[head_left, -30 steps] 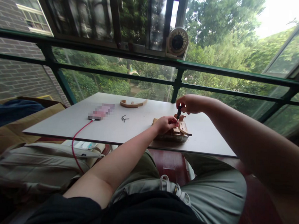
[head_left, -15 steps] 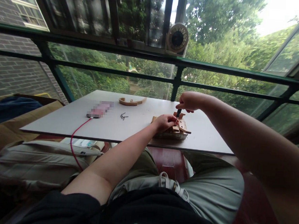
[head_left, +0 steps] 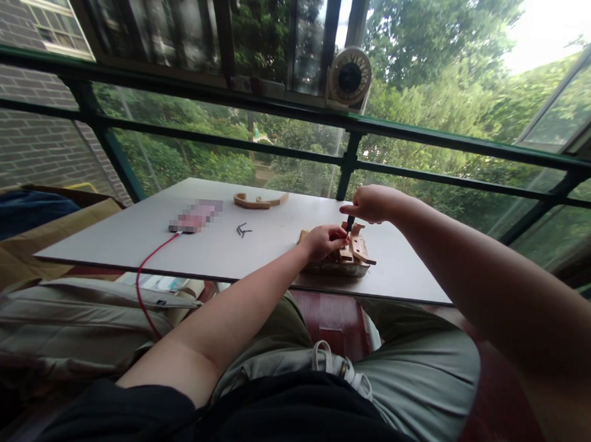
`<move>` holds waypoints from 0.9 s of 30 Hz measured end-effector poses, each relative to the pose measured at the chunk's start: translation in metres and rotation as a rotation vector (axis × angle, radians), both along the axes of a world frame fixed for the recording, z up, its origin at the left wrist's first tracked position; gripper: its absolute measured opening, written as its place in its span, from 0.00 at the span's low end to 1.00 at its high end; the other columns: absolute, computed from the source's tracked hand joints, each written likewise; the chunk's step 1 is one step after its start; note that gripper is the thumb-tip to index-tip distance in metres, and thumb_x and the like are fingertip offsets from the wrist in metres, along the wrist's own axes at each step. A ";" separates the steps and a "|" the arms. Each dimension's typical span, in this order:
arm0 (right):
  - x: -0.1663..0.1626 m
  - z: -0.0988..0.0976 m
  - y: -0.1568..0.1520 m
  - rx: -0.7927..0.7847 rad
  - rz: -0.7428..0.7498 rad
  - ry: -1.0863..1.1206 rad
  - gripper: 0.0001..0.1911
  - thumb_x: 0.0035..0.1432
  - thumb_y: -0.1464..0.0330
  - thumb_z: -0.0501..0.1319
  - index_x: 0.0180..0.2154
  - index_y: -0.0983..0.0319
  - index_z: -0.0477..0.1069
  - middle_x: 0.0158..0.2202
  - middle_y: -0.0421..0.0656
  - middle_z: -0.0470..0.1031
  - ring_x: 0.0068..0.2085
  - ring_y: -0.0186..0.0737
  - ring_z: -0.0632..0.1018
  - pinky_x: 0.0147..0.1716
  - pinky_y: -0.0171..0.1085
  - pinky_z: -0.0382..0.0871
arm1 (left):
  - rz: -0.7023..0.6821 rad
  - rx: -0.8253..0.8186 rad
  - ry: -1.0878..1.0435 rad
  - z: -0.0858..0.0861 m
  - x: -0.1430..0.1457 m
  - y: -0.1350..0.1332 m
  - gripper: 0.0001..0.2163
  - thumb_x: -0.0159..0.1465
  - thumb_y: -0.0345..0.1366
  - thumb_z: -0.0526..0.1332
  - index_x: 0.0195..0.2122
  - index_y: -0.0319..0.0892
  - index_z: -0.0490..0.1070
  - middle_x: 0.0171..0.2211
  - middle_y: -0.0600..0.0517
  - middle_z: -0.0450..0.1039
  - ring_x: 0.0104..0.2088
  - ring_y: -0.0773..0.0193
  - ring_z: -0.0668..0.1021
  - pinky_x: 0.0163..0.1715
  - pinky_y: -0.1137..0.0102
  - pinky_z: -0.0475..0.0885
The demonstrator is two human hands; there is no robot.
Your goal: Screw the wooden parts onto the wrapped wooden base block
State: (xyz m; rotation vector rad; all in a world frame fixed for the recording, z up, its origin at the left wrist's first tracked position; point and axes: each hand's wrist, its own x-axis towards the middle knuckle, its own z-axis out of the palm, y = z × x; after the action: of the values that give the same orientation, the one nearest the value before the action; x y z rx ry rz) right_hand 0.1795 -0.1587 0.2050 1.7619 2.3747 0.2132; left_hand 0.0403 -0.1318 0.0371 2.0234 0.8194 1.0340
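Note:
My right hand [head_left: 375,204] is closed around the dark handle of a screwdriver [head_left: 350,222], which points down at a wooden assembly [head_left: 358,247]. Pinched at the screwdriver's lower end are the fingers of my left hand [head_left: 325,242]; whatever sits between them is too small to make out. The wooden pieces, some with holes, rest on a shallow, worn block or tray [head_left: 340,269] near the table's front edge. Part of this assembly is hidden behind my left hand.
On the white table [head_left: 203,252] lie several dark screws [head_left: 243,230], curved wooden pieces [head_left: 260,201] and a blurred-out phone [head_left: 195,216] with a red cable [head_left: 145,265]. A round fan [head_left: 351,78] stands beyond the green railing [head_left: 289,152]. A bag [head_left: 69,324] is at the left.
My right hand has turned slightly on the screwdriver handle, which stands a little more upright. My left hand stays at its lower end. The whole view has shifted slightly.

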 end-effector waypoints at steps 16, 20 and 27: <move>0.006 0.004 -0.006 -0.034 0.176 0.028 0.11 0.60 0.67 0.55 0.36 0.65 0.74 0.28 0.45 0.77 0.25 0.33 0.73 0.27 0.34 0.60 | 0.009 0.009 0.009 -0.001 0.001 -0.001 0.13 0.59 0.43 0.60 0.38 0.39 0.76 0.28 0.52 0.75 0.25 0.70 0.71 0.27 0.74 0.65; 0.007 0.003 -0.006 -0.058 0.125 0.032 0.16 0.62 0.61 0.54 0.35 0.65 0.75 0.27 0.45 0.77 0.24 0.34 0.73 0.28 0.34 0.61 | -0.036 -0.130 -0.014 0.001 -0.001 -0.003 0.13 0.60 0.38 0.56 0.42 0.39 0.74 0.20 0.55 0.69 0.17 0.72 0.67 0.19 0.75 0.62; 0.004 0.002 -0.006 0.011 0.085 -0.008 0.25 0.61 0.54 0.51 0.28 0.65 0.76 0.23 0.46 0.76 0.22 0.35 0.73 0.26 0.36 0.60 | -0.043 -0.244 -0.051 0.006 0.000 -0.008 0.12 0.57 0.32 0.53 0.40 0.39 0.72 0.19 0.57 0.65 0.14 0.73 0.66 0.15 0.76 0.60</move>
State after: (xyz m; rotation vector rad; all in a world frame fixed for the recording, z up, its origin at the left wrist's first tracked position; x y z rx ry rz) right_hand 0.1832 -0.1652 0.2070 1.6635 2.4497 0.2449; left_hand 0.0399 -0.1398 0.0427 1.7941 0.8292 0.9106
